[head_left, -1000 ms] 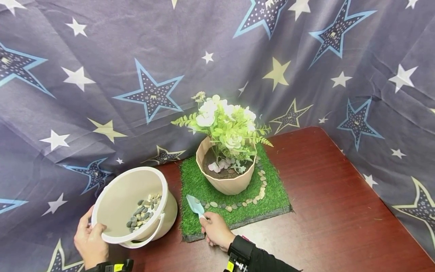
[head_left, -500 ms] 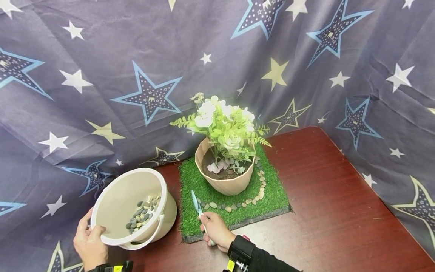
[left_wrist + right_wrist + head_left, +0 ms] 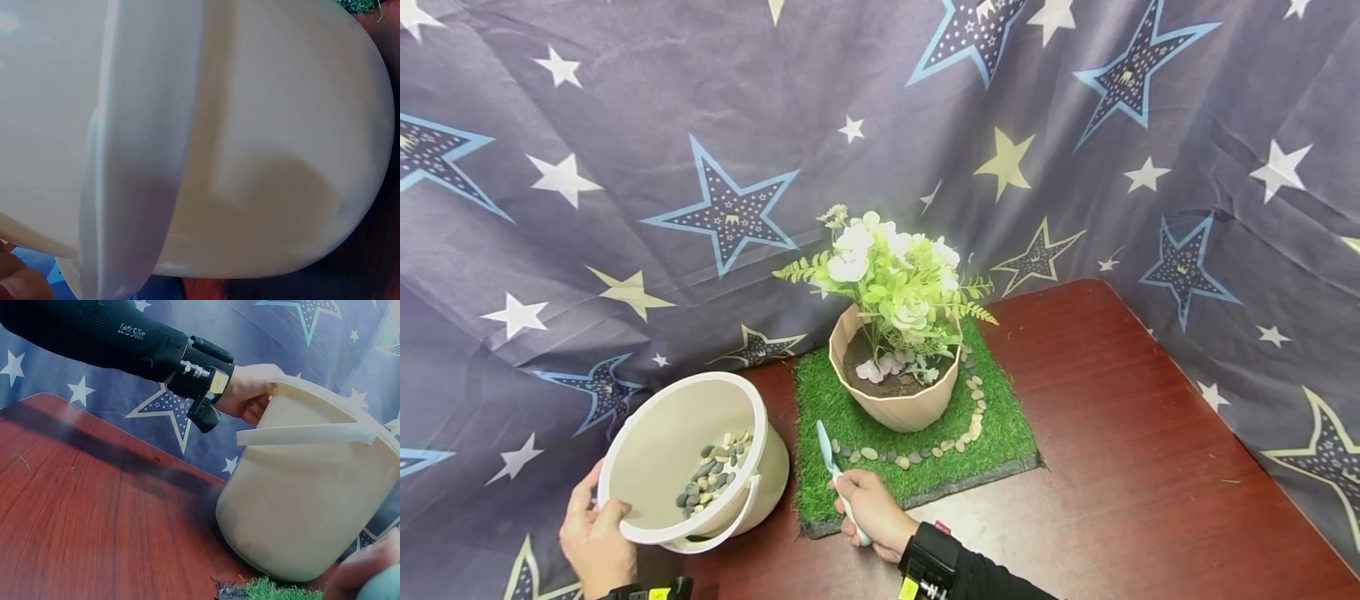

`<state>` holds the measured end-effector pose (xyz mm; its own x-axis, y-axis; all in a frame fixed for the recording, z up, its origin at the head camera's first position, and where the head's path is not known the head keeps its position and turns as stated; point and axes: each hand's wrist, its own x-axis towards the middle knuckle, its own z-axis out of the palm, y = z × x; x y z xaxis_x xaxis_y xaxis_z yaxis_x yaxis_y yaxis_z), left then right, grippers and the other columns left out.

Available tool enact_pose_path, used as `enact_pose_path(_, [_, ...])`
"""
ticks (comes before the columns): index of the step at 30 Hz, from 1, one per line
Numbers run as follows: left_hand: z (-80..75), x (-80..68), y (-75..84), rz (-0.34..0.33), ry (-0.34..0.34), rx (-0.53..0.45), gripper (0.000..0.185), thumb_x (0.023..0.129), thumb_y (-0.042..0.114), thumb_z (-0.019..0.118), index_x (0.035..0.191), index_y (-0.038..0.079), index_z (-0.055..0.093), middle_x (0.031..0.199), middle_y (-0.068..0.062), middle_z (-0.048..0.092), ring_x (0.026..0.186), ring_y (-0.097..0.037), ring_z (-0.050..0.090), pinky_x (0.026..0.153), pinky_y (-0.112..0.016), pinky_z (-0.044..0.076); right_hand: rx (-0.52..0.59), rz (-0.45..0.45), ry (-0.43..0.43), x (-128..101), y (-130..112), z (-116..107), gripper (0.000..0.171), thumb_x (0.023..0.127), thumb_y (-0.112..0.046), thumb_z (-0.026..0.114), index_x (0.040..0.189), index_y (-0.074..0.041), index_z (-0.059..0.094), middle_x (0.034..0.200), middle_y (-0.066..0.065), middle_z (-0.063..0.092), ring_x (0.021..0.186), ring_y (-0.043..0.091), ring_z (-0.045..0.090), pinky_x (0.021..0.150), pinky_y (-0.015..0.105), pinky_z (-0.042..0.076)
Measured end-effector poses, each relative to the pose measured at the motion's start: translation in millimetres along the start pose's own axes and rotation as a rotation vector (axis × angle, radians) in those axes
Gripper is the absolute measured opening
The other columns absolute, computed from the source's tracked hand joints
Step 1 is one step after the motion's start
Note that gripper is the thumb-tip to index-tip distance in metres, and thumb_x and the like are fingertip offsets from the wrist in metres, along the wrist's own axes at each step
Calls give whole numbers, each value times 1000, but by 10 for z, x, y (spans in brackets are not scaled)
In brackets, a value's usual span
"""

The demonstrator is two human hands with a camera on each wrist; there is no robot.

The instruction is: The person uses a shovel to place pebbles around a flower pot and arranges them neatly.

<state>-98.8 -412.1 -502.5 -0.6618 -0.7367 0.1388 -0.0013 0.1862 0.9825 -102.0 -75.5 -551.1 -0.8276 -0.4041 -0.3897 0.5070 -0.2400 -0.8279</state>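
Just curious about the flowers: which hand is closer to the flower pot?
The right hand, holding a small trowel on the grass mat just before the flower pot. The left hand grips the bucket farther left.

My head camera looked forward and down over the surface (image 3: pixel 1112 433). The left wrist view pressed right against the bucket (image 3: pixel 262 144); the right wrist view faced it from low, sharing that bucket (image 3: pixel 306 500).
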Motion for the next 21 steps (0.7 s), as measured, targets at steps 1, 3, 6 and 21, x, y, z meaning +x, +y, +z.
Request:
enact_pose_path(1, [3, -1, -3, 2, -1, 8, 63, 77, -12, 50, 133, 10, 71, 60, 15, 68, 47, 3, 59, 48, -10, 45, 0, -1, 0, -5, -3, 0, 33, 109, -23, 44, 122, 4, 58, 79, 0, 50, 46, 4, 37, 36, 15, 31])
enact_pose_path(3, [4, -3, -12, 0, -2, 15, 63, 78, -11, 51, 133, 10, 71, 60, 15, 67, 47, 3, 58, 47, -10, 45, -1, -6, -6, -13, -12, -4, 33, 109, -23, 44, 122, 4, 58, 79, 0, 50, 45, 4, 37, 35, 15, 31])
enact_pose_path(6, [-2, 6, -32, 0, 2, 10, 63, 77, -11, 50, 133, 11, 71, 61, 15, 68, 47, 3, 59, 47, -10, 45, -23, -29, -20, -27, -47, -10, 32, 109, -23, 44, 122, 2, 58, 79, 0, 50, 44, 4, 37, 34, 16, 31])
enact_pose_path(21, [-22, 39, -84, -1, -4, 35, 67, 76, -13, 51, 134, 13, 71, 58, 17, 68, 51, 5, 59, 50, -8, 44, -1105, -783, 18, -86, -1013, 247, 28, 107, -26, 52, 130, -20, 67, 82, -10, 60, 66, 0, 51, 60, 14, 40])
